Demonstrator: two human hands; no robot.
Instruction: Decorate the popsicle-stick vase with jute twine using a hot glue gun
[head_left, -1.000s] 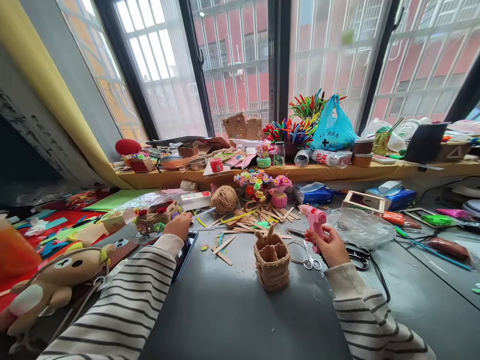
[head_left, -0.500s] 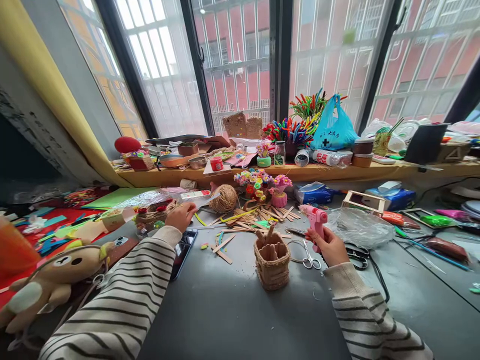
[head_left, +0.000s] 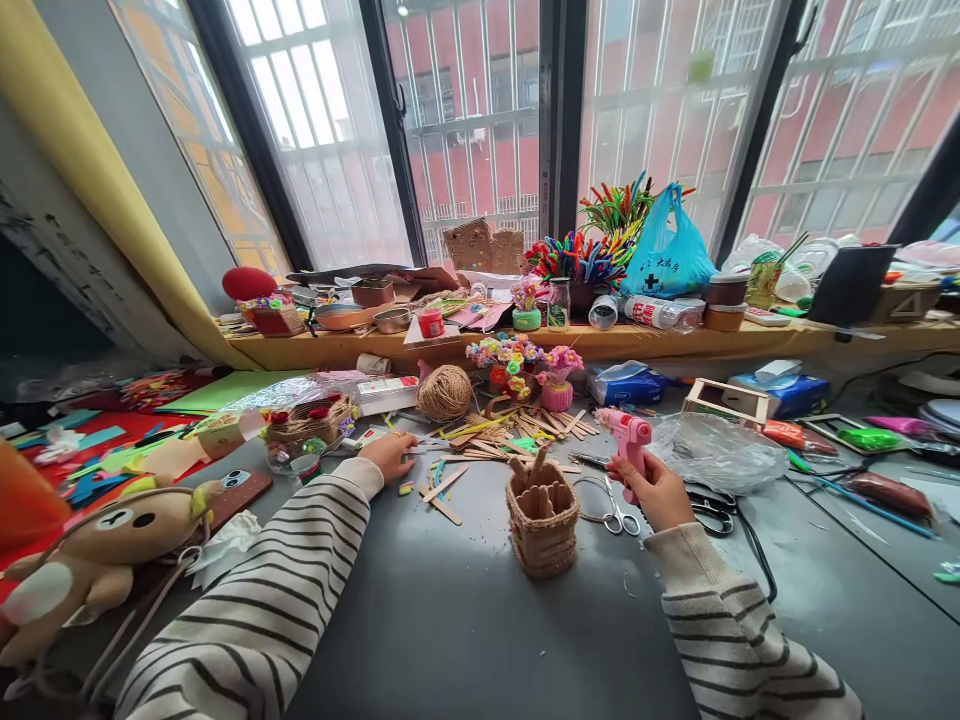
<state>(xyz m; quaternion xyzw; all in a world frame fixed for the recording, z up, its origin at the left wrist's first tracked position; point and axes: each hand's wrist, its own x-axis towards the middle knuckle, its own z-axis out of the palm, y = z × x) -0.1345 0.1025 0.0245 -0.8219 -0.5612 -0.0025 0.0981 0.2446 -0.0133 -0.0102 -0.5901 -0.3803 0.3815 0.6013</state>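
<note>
Gripping glue gun (head_left: 630, 436) in right hand (head_left: 660, 493), maybe fetching something by the wooden sticks (head_left: 480, 440) with left hand (head_left: 388, 457), can't tell if holding it, next needing a careful pinch.

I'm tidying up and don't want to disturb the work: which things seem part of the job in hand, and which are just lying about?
Likely part of the job:
pink glue gun, in the right hand
small basket
wooden sticks, near the left hand

Apparently just lying about:
toy bear
blue plastic bag
blue tissue packs
plastic bottle
</note>
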